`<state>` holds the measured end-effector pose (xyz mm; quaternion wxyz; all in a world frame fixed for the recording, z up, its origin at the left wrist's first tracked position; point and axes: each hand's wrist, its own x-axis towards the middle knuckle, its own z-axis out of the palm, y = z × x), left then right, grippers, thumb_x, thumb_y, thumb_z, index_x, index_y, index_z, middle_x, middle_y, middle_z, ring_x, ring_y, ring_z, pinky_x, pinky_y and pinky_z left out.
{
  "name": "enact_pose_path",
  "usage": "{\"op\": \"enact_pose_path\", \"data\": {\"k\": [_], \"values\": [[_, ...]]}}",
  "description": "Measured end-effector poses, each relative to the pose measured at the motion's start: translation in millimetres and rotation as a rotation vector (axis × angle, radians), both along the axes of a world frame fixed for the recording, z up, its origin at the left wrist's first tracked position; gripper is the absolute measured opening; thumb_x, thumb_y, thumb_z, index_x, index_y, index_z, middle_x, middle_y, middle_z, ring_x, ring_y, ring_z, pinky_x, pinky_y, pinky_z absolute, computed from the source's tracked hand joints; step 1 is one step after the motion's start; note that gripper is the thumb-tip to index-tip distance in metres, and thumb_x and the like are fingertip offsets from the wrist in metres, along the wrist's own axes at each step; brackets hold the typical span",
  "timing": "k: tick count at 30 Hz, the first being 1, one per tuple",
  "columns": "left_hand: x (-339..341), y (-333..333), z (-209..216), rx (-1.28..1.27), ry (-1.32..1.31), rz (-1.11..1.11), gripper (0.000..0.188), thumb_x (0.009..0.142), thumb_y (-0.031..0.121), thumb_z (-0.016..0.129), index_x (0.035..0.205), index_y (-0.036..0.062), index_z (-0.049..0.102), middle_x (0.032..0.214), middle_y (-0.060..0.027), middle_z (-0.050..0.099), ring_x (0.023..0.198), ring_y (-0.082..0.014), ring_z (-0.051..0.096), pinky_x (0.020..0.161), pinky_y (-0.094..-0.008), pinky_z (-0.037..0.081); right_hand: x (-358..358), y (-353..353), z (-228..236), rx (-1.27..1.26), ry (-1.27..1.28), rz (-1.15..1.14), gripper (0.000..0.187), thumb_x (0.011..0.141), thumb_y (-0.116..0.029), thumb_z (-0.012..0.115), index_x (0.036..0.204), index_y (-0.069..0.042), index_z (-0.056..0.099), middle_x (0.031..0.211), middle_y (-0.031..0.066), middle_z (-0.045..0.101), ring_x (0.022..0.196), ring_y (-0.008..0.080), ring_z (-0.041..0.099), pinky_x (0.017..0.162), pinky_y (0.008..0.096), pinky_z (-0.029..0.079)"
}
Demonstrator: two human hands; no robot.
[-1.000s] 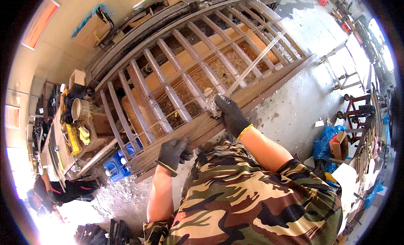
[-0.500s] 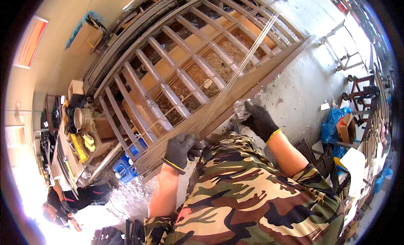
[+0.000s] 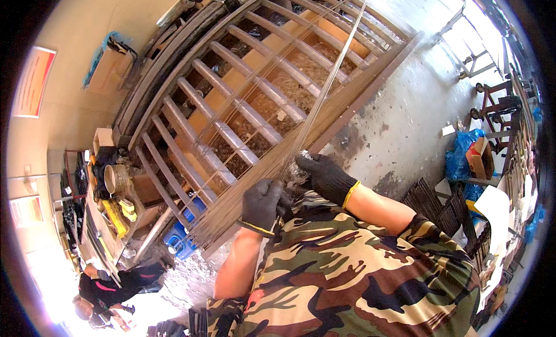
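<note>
A narrow sheaf of long thin metal rods slants across the rack and comes down to my gloved left hand. That hand is closed at the near end of the sheaf, the exact grip partly hidden by its fingers. My right hand, in a matching black glove with a yellow cuff, is closed round a crumpled silvery wad. The wad is against the rods, just beside my left hand. More thin brown rods lie in a wide layer along the near side of the slatted metal rack.
Blue jugs stand at the rack's left end. A person is at the lower left. Blue plastic bags, a cardboard box and dark bundled rods lie to the right. Wheeled frames stand farther right.
My right hand has moved left with the silvery wad, from beyond the rack's edge to the rods beside my left hand. My left hand stays closed. The whole view has shifted slightly.
</note>
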<state>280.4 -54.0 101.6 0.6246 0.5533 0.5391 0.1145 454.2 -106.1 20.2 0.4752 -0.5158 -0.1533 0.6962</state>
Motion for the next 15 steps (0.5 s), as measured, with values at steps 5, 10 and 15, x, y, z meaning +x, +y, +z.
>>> {"op": "enact_pose_path", "data": {"k": [5,10,15], "values": [[7,-3,12,-0.020,0.013,-0.023,0.029,0.093,0.025,0.053,0.082,0.0001,0.061,0.061,-0.0063,0.061,0.044,-0.0115,0.052,0.043,-0.0260,0.041,14,-5,-49,0.352,-0.231,-0.064,0.030,0.095,-0.021,0.053,0.117,-0.001,0.054,0.092,0.0119,0.063,0.081,0.0193,0.062,0.073,0.0344,0.051],[5,2,11,-0.012,0.056,-0.074,0.029,0.093,0.025,0.052,0.080,-0.0002,0.061,0.061,-0.0071,0.061,0.044,-0.0118,0.052,0.043,-0.0261,0.041,17,4,12,0.055,0.542,-0.391,0.031,0.096,-0.021,0.052,0.116,0.002,0.054,0.104,0.0115,0.061,0.094,0.0230,0.061,0.085,0.0355,0.052],[7,6,11,-0.005,0.012,-0.016,0.030,0.093,0.023,0.051,0.079,-0.0005,0.060,0.060,-0.0065,0.061,0.045,-0.0116,0.053,0.043,-0.0263,0.041,19,-5,20,0.100,0.582,-0.346,0.033,0.094,-0.022,0.055,0.115,0.003,0.054,0.112,0.0136,0.059,0.104,0.0257,0.058,0.094,0.0381,0.050]]}}
